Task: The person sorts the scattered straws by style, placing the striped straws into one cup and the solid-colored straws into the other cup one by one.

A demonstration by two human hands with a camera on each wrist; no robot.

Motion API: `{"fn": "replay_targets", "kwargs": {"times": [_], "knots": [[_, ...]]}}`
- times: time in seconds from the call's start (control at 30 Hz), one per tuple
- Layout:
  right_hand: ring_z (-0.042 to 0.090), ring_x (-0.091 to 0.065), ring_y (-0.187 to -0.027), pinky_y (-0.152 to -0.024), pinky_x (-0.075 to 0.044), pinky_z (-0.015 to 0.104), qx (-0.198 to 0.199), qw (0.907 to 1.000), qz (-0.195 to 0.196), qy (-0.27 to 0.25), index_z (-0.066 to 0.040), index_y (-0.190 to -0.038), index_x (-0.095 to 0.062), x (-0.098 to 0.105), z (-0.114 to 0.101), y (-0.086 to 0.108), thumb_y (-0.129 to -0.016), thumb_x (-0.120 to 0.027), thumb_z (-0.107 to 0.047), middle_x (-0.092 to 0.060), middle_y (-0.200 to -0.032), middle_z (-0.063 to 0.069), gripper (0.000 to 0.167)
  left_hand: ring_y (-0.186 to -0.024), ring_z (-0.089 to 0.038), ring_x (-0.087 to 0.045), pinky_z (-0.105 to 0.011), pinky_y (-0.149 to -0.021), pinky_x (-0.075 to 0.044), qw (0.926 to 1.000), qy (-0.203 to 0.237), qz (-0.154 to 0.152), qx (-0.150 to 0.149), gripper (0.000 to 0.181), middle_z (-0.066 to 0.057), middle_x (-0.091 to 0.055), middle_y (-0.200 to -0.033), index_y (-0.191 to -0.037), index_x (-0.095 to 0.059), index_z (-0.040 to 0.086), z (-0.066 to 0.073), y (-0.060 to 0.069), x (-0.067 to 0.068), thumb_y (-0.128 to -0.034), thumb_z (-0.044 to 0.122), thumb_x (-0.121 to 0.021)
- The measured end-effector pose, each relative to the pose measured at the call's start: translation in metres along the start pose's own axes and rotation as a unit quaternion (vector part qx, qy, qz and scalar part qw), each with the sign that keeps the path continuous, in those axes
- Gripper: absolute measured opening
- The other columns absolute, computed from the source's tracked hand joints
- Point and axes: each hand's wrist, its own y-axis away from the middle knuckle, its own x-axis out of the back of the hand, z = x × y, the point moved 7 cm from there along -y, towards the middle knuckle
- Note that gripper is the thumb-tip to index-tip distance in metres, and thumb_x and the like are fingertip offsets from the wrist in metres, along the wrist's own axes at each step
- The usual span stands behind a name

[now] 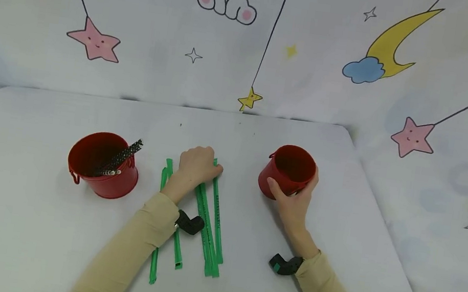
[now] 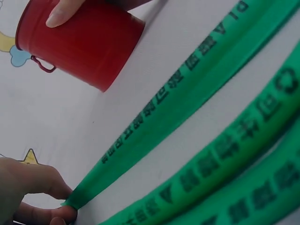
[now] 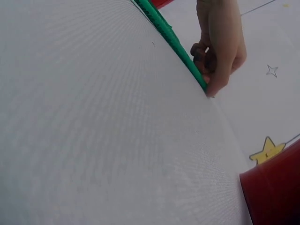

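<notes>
My left hand (image 1: 195, 166) pinches the far end of a green wrapped straw (image 1: 217, 215), the rightmost of several lying on the white table. In the left wrist view, dark print runs along this straw (image 2: 154, 117), and thumb and finger meet at its tip. More green wrapped straws (image 1: 203, 226) lie beside it, partly beneath my left hand and forearm. To the right, my right hand (image 1: 294, 207) grips a small red metal bucket (image 1: 266, 181) from its near right side, thumb on the front. The bucket tilts slightly; its inside looks dark, and no contents show.
Another red bucket (image 1: 115, 188) stands at the left with black patterned sticks (image 1: 123, 157) leaning over its rim. The white table (image 1: 19, 226) ends at a back wall with printed stars and a moon. Each wrist wears a black camera (image 1: 285, 265).
</notes>
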Motion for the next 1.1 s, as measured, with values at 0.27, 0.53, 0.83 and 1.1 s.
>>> {"fn": "replay_targets", "kwargs": {"times": [0.27,0.53,0.83,1.1], "knots": [[0.051,-0.033,-0.134,-0.101,-0.049,0.032,0.010,0.9997,0.007,-0.020,0.003,-0.151,-0.019,0.002,-0.003,-0.006,-0.078,-0.077,0.003,-0.036,-0.148,0.030,0.094,-0.050,-0.014,-0.034,-0.027,-0.044,-0.031,1.0000,0.005,-0.002,0.006,0.043,0.003,-0.033,-0.054,-0.060,-0.038,0.015,0.006,-0.004,0.011,-0.0902,0.032,-0.063],[0.052,-0.033,-0.134,-0.100,-0.049,0.028,0.011,0.9997,0.000,-0.021,0.003,-0.151,-0.020,-0.003,0.003,-0.004,-0.078,-0.078,0.002,-0.036,-0.148,0.030,0.094,-0.051,-0.012,-0.037,-0.025,-0.048,-0.028,0.9838,0.179,0.005,-0.007,0.036,0.004,-0.042,-0.053,-0.061,-0.054,0.015,0.003,0.005,0.035,-0.0911,0.035,-0.058],[0.049,-0.033,-0.135,-0.101,-0.048,0.026,-0.001,1.0000,-0.003,-0.005,0.003,-0.151,-0.020,-0.001,-0.002,-0.002,-0.078,-0.077,0.003,-0.037,-0.148,0.028,0.092,-0.069,-0.019,-0.054,-0.028,-0.063,-0.045,0.9010,0.415,0.052,-0.114,0.019,-0.016,-0.069,-0.085,-0.098,-0.070,0.005,0.022,0.020,0.071,-0.0978,0.019,-0.058],[0.052,-0.033,-0.134,-0.101,-0.049,0.029,0.008,0.9999,-0.001,-0.012,0.005,-0.151,-0.019,0.000,-0.003,-0.001,-0.077,-0.078,0.005,-0.036,-0.147,0.031,0.095,-0.070,-0.023,-0.060,-0.028,-0.071,-0.053,0.8039,0.556,0.090,-0.192,0.013,-0.006,-0.069,-0.080,-0.099,-0.067,-0.003,0.048,0.042,0.097,-0.0975,0.008,-0.060]]}}
